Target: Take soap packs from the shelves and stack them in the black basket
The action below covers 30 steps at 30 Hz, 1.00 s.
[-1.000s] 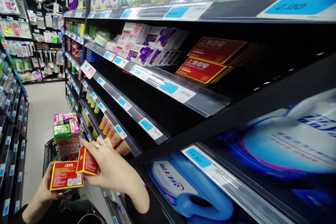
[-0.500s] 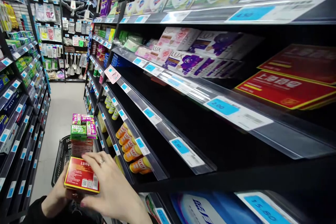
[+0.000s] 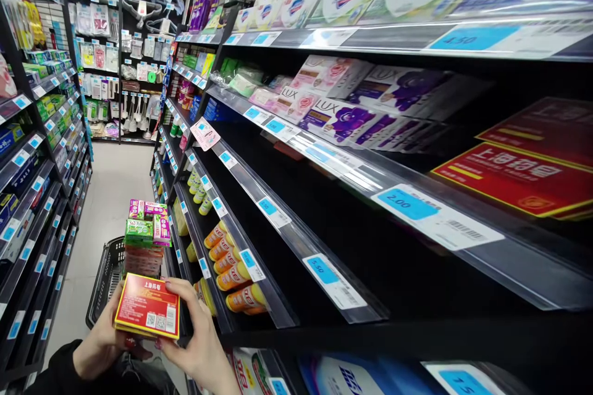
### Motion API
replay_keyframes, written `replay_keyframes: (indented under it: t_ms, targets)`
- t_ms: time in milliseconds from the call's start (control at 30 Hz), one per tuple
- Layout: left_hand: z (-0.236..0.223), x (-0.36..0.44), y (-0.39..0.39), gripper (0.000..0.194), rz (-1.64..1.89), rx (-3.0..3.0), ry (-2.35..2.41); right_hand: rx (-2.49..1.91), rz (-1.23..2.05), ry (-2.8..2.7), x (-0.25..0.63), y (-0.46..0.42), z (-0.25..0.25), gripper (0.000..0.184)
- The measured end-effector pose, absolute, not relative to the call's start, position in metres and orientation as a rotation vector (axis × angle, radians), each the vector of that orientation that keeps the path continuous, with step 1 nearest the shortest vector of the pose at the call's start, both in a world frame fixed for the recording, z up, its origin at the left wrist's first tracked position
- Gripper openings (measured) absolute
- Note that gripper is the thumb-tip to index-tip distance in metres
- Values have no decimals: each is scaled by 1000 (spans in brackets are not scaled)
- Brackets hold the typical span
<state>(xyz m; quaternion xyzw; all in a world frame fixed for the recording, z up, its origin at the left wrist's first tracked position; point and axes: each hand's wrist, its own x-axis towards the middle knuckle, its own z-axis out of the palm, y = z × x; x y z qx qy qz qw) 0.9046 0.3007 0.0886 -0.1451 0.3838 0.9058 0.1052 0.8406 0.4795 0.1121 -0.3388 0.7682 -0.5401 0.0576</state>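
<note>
A stack of red soap boxes with yellow edges (image 3: 147,306) is held low at the left of the view. My left hand (image 3: 102,339) grips the stack from the left and below. My right hand (image 3: 197,336) clasps its right side, fingers curled over the edge. More of the same red boxes (image 3: 519,176) lie on the shelf at the far right, behind a blue 2.00 price tag (image 3: 407,203). Just behind my hands stands a black shopping basket (image 3: 105,278) piled with green, pink and red boxes (image 3: 146,234).
Black shelving runs along the right with LUX soap boxes (image 3: 343,114), orange and yellow bottles (image 3: 231,265) and a dark, deep middle shelf (image 3: 296,197). Another shelf unit (image 3: 32,185) lines the left. A pale aisle floor (image 3: 111,197) leads to hanging goods at the back.
The two separate red boxes have been brought together into one stack held by both hands. The camera has turned left, and the shelf of red boxes slid to the right.
</note>
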Motion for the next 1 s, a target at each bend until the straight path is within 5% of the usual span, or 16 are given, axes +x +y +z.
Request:
replay_keyframes:
  t_ms: [400, 833, 1000]
  targets:
    - [80, 899, 289, 48, 2588, -590, 1091, -742, -1586, 2219, 821, 470, 96, 60]
    - [66, 876, 272, 77, 2648, -362, 1303, -903, -1736, 2108, 802, 465, 99, 68]
    - [69, 883, 251, 81, 2696, -535, 1348, -571, -2002, 2162, 777, 506, 56, 69]
